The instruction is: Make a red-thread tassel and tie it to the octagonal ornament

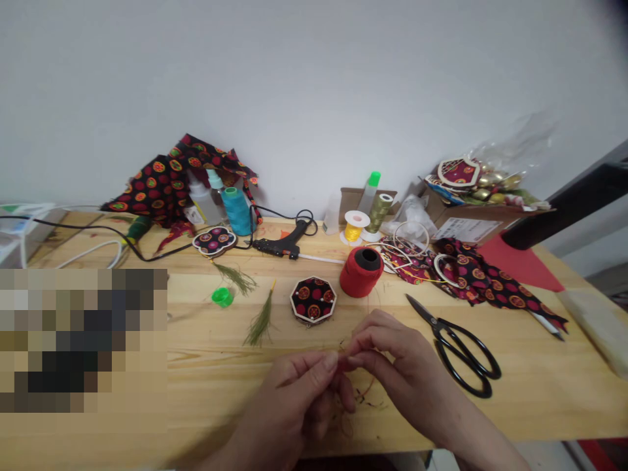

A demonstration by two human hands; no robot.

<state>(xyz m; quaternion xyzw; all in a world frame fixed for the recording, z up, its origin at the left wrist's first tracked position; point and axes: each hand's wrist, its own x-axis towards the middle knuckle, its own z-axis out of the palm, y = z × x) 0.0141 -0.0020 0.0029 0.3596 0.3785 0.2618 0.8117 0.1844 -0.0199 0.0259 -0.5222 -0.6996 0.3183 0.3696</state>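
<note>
Close together above the table's front part, my left hand (301,386) and my right hand (397,363) are both pinched at the fingertips. A thin red thread (371,387) runs down below them, and the fingers seem closed on it; the exact grip is partly hidden. Just beyond the hands lies an octagonal wood-framed piece with patterned fabric (314,301). To its right stands a large cone of red thread (357,276). Black-handled scissors (456,350) lie to the right of my right hand. A green tassel (262,318) rests left of the octagonal piece.
Behind are a black glue gun (282,245), a teal thread cone (236,212), a yellow thread spool (354,230) and a flower-shaped fabric piece (214,241). Left lies a green cap (222,297). Patterned cloth (510,288) and a cardboard box (471,219) occupy the right. The lower left is blurred out.
</note>
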